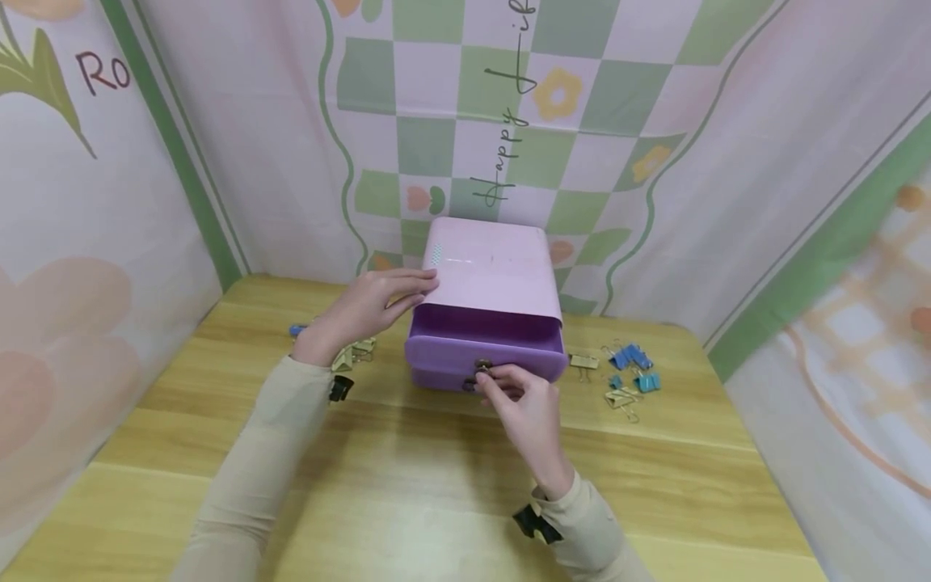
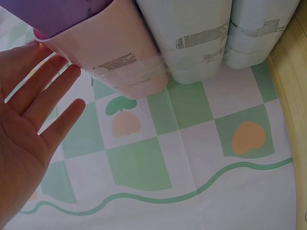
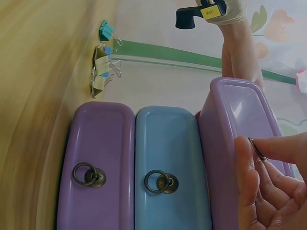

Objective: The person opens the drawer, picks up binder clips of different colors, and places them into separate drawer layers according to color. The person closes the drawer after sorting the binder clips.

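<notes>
A drawer unit with a pink top (image 1: 494, 263) stands at the back of the table. Its purple top drawer (image 1: 444, 349) is pulled partway out, and the part of the inside that shows is bare purple. My right hand (image 1: 527, 408) pinches the drawer's metal ring pull (image 3: 257, 149) between thumb and forefinger. My left hand (image 1: 374, 303) touches the upper left side of the pink housing (image 2: 115, 52) with its fingers nearly straight. Below, in the right wrist view, are a blue drawer (image 3: 165, 136) and another purple drawer (image 3: 103, 139), each with a hanging ring pull; both are closed.
Blue and teal binder clips (image 1: 631, 356) and gold binder clips (image 1: 621, 398) lie right of the unit. More gold clips (image 1: 352, 353), a black binder clip (image 1: 339, 388) and a small blue item (image 1: 296, 330) lie on the left. A patterned cloth (image 1: 429, 89) hangs behind.
</notes>
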### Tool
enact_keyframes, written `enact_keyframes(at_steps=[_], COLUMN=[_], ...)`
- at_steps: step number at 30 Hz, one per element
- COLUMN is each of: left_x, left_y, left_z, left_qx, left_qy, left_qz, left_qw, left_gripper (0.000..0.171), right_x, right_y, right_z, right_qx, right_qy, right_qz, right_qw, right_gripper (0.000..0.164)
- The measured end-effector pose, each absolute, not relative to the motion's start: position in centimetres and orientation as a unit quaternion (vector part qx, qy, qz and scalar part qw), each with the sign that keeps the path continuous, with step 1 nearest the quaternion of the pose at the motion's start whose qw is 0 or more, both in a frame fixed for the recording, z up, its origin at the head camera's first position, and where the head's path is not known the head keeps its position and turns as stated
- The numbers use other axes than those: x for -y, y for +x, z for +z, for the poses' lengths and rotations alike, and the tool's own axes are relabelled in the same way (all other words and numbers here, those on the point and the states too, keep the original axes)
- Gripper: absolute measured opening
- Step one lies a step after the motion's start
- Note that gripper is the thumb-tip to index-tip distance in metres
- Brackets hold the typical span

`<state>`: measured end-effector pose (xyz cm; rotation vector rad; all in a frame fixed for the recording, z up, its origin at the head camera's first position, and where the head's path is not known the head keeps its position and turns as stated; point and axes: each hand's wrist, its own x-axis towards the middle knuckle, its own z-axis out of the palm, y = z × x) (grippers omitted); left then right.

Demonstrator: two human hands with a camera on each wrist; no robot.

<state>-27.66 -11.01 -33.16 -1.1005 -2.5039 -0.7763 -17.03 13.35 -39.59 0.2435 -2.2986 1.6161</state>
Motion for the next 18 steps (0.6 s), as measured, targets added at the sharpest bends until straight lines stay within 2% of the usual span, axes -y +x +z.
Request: enact_keyframes(at_steps=[18], left_x=[10.85], left_y=[-27.37], left_z=[-33.03], left_qx=[0.872], left_qy=[-0.379], left_qz=[-0.276], left_qw=[0.142], left_gripper=[0.033], right_x=[-13.73], right_y=[-16.95], right_z=[-39.83], right_qx=[0.809], right_qy=[0.085], right_qz=[0.559], right_qw=[0.159], right_gripper=[0.012])
